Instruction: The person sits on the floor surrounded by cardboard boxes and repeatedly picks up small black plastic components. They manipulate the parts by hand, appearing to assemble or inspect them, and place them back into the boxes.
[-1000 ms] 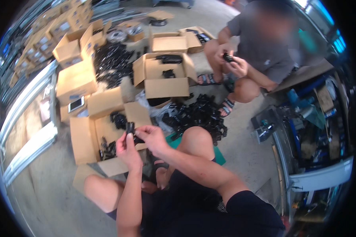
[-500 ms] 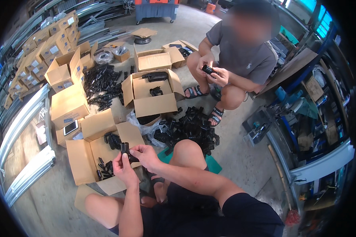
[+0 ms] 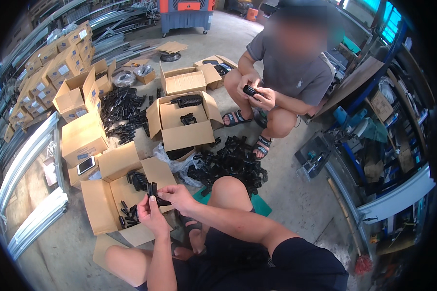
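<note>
L hand point(image 3: 153, 216), forearm near vert., grips upright blk part point(image 3: 152, 189) btwn thumb & fingers, over R edge of open box point(image 3: 99, 206); R hand point(image 3: 178, 198), forearm slanting, pinches part's side.

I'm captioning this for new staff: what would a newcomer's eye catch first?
Probably the heap of black parts on the floor beyond the right knee. Nearer, left hand and right hand meet at a black tube by an open carton. Upper right, a co-worker holds a black cylinder.
</note>
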`<state>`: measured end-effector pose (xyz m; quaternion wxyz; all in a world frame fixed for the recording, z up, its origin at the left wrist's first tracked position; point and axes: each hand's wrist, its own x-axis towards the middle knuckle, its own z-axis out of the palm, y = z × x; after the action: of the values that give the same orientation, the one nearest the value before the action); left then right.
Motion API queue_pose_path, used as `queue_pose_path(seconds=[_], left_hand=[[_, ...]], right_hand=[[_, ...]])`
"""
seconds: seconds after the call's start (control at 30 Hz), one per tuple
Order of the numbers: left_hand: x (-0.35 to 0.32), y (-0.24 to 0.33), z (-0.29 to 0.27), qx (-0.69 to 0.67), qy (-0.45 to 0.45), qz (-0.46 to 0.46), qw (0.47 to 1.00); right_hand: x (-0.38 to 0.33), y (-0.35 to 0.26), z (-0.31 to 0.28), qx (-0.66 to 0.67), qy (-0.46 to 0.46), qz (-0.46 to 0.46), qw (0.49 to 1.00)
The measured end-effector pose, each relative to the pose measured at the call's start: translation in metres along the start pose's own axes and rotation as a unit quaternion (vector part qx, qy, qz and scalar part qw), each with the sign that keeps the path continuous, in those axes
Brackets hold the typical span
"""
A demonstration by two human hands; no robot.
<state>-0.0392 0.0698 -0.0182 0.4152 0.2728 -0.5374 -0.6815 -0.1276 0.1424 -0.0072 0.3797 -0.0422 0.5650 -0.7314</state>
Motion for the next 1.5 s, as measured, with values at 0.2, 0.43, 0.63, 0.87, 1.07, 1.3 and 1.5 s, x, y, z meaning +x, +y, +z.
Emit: queue_pose_path(seconds=[0.2, 0.43, 0.63, 0.87, 1.07, 1.3, 1.5], left_hand=[[0.001, 0.003, 0.002, -0.002, 0.005, -0.011, 1.0], [0.009, 0.0, 0.0, -0.025, -0.005, -0.046, 0.999], [0.003, -0.004, -0.001, -0.011, -0.009, -0.029, 0.999], [0.006, -0.002, 0.002, 0.011, -0.023, -0.03, 0.999], [0.005, 0.013, 0.002, 0.087, -0.021, -0.046, 0.995], [0.006, 0.005, -0.002, 0.009, -0.019, -0.053, 0.998], [0.008, -0.003, -0.002, -0.03, -0.015, -0.063, 0.997]], right_hand=[[-0.003, -0.004, 0.001, -0.023, 0.007, -0.03, 0.999], [0.003, 0.001, 0.002, -0.012, 0.023, -0.061, 0.998], [-0.012, -0.008, 0.002, -0.12, 0.048, -0.063, 0.99], [-0.004, 0.001, -0.002, -0.151, 0.067, -0.106, 0.981], [-0.006, 0.001, 0.002, -0.086, 0.067, -0.089, 0.99], [-0.005, 0.0, 0.004, -0.1, 0.061, -0.074, 0.99], [0.003, 0.01, -0.006, -0.127, 0.048, -0.042, 0.99]])
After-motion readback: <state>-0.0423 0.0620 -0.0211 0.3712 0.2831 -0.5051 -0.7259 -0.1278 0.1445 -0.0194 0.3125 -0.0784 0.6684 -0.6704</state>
